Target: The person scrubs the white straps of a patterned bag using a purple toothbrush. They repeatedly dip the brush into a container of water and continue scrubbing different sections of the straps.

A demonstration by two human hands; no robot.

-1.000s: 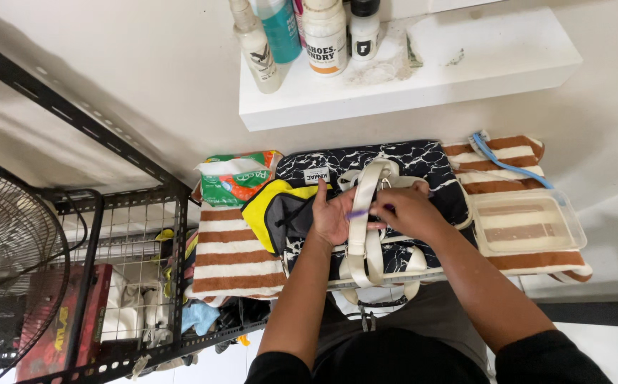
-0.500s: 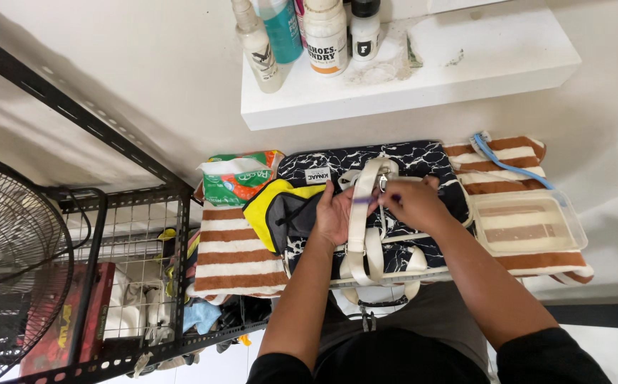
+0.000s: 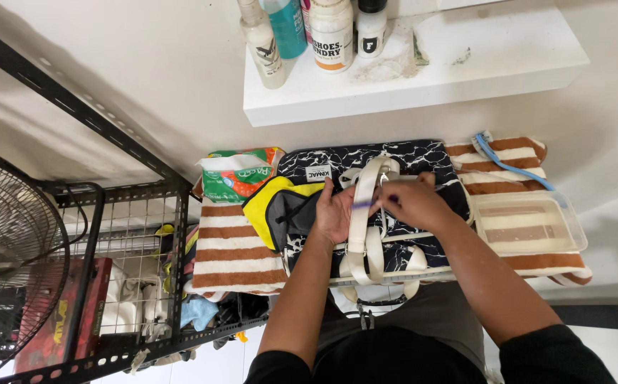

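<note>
Striped brown-and-white towel [image 3: 227, 245] covers the work surface and bears a black marbled laptop bag [image 3: 423, 160], lying flat at its centre. Padded fabric suggests the bag is soft, light and non-slip. Cream webbing handles [image 3: 361, 227] offer the firmest hold. Left hand [image 3: 334, 213] rests flat, fingers apart, beside them; right hand [image 3: 412, 203] pinches a small purple item [image 3: 364, 203], identity unclear.
</note>
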